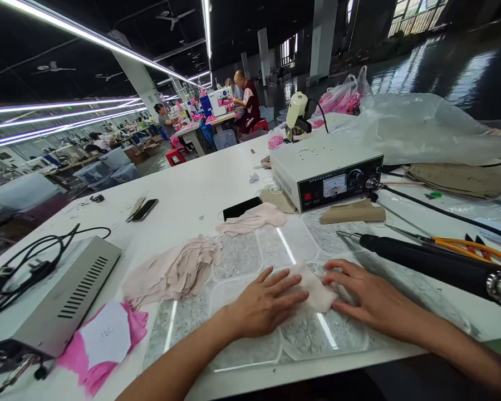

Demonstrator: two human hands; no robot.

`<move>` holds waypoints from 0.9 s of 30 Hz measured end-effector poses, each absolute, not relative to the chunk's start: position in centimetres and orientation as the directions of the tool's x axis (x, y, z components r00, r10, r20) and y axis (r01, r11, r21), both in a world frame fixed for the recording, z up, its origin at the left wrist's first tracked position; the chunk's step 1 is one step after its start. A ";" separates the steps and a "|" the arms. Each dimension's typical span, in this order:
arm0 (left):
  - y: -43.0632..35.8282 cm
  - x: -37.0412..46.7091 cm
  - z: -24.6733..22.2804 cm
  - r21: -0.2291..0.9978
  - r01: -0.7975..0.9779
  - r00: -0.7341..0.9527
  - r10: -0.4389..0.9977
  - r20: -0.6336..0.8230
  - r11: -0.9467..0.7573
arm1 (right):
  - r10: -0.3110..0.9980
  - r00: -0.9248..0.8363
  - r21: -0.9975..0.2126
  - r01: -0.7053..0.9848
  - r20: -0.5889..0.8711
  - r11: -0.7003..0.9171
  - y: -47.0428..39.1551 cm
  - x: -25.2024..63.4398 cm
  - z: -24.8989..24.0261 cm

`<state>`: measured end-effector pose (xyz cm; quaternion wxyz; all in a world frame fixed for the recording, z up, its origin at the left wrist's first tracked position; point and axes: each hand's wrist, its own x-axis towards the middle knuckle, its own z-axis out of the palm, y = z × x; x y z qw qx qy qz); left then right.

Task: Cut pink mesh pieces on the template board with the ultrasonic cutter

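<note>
A small piece of pale beige fabric (pixel 317 292) lies on a glossy, marble-patterned sheet (pixel 237 256) in front of me. My left hand (pixel 267 303) rests flat on the fabric's left part, fingers stretched out and slightly spread. At its right edge is my right hand (pixel 365 295), with fingers bent and apart and the fingertips touching the cloth; its thumb sits by the lower corner. To the left is a fanned stack of the same fabric pieces (pixel 175 270). Another strip of pale fabric (pixel 254 219) lies behind, partly over a dark phone-like slab (pixel 242 208).
A control box with a dial (pixel 334 172) stands at the back. A black handheld tool (pixel 426 262) and orange-handled scissors (pixel 463 245) lie at right. At left are a grey box (pixel 73 289), pink fabric with a white template (pixel 106 334) and a phone (pixel 145 210). Co-workers (pixel 248 100) sit beyond.
</note>
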<state>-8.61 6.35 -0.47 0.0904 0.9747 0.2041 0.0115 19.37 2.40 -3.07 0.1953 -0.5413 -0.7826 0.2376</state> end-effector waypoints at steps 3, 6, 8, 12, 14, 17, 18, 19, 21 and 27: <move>7.0 -7.6 -1.7 0.162 0.426 0.905 0.421 -0.065 -0.890 | 0.926 -0.376 -0.625 0.728 -0.022 0.281 2.8 19.5 -2.3; 6.9 -8.0 -2.0 0.153 0.441 0.897 0.436 -0.071 -0.884 | 0.933 -0.338 -0.654 0.734 -0.121 0.181 2.3 20.6 -2.3; 6.7 -8.4 -1.8 0.152 0.440 0.898 0.434 -0.076 -0.885 | 0.935 -0.305 -0.681 0.724 -0.182 0.104 1.9 21.5 -2.9; 6.5 -8.8 -1.4 0.149 0.436 0.900 0.432 -0.059 -0.888 | 0.933 -0.256 -0.744 0.668 -0.253 -0.018 1.2 23.0 -4.9; 6.4 -9.2 -1.2 0.148 0.432 0.901 0.432 -0.035 -0.890 | 0.936 -0.223 -0.759 0.648 -0.273 -0.067 0.9 23.5 -5.6; 6.0 -10.1 -1.1 0.128 0.435 0.900 0.433 -0.038 -0.891 | 0.938 -0.174 -0.761 0.636 -0.299 -0.125 0.4 24.1 -5.9; 5.8 -10.5 -1.1 0.115 0.441 0.898 0.438 -0.047 -0.890 | 0.939 -0.157 -0.757 0.638 -0.306 -0.140 0.2 24.2 -5.8; 5.7 -10.9 -1.1 0.101 0.448 0.894 0.444 -0.055 -0.889 | 0.940 -0.139 -0.751 0.642 -0.310 -0.153 0.1 24.3 -5.7; 5.5 -11.6 -1.2 0.075 0.458 0.889 0.454 -0.067 -0.886 | 0.943 -0.107 -0.734 0.657 -0.315 -0.171 -0.1 24.6 -5.4; 5.1 -13.6 -1.5 0.032 0.472 0.881 0.470 -0.042 -0.881 | 0.965 -0.048 -0.671 0.728 -0.257 -0.142 -0.5 24.4 -4.8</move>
